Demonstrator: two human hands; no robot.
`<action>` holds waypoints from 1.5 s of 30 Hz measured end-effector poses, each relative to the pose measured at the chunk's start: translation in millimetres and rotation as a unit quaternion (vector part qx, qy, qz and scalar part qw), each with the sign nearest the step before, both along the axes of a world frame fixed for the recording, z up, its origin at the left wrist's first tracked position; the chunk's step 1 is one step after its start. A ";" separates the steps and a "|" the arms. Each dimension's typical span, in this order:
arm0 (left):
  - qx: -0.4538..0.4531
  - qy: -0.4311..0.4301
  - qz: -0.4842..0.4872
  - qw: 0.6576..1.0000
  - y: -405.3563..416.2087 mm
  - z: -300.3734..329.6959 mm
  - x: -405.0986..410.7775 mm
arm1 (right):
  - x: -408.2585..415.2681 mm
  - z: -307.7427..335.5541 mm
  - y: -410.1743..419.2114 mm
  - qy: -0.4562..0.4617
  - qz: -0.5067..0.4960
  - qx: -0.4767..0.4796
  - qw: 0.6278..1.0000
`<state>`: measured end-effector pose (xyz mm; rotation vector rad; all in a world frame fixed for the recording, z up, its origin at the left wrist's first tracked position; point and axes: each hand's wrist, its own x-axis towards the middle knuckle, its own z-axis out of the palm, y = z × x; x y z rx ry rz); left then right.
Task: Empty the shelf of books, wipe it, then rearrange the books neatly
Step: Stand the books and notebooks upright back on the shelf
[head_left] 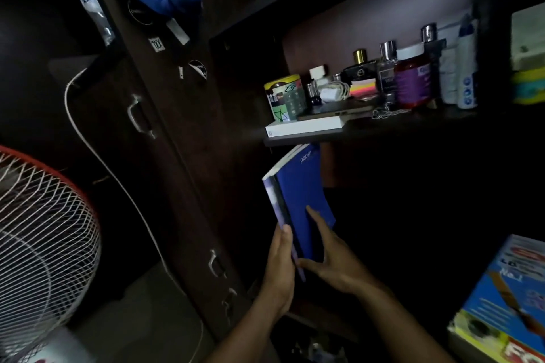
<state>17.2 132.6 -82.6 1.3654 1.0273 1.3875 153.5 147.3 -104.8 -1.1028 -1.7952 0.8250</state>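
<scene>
Books in hand: a thin blue softcover notebook (303, 200) with pale lettering near its top, pressed against a second slim book with a pale, purplish cover (272, 200); the pair stands on end, tilted, in front of the dark lower shelf opening (413, 215), just under the shelf board above.
Left hand (280, 271): wrapped round the lower outer edge of the pair, fingers curled on the spine side, likely to keep the two covers squared together.
Right hand (333, 259): fingers straight and laid flat on the blue cover, thumb at the bottom edge; it presses, it does not clasp, probably steadying the thin covers so they do not flop.
Step, as I judge it: books being carried between shelf and stack; which direction cannot be told.
Other books: a stack with a bright blue, glossy printed cover (513, 298) on top lies at lower right, well apart from the hands.
Upper shelf board (383, 130): carries a white flat box (305, 128), a patterned tin (283, 94), perfume bottles and a red jar (413, 79).
Surroundings: tall dark cabinet door (165, 156) at left; a white wire fan grille (44, 230) beside it.
</scene>
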 end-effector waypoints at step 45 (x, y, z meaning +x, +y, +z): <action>0.114 0.194 0.255 0.940 116.9 -21.4 32.6 | 10.2 0.4 21.0 -0.099 -0.212 0.022 0.972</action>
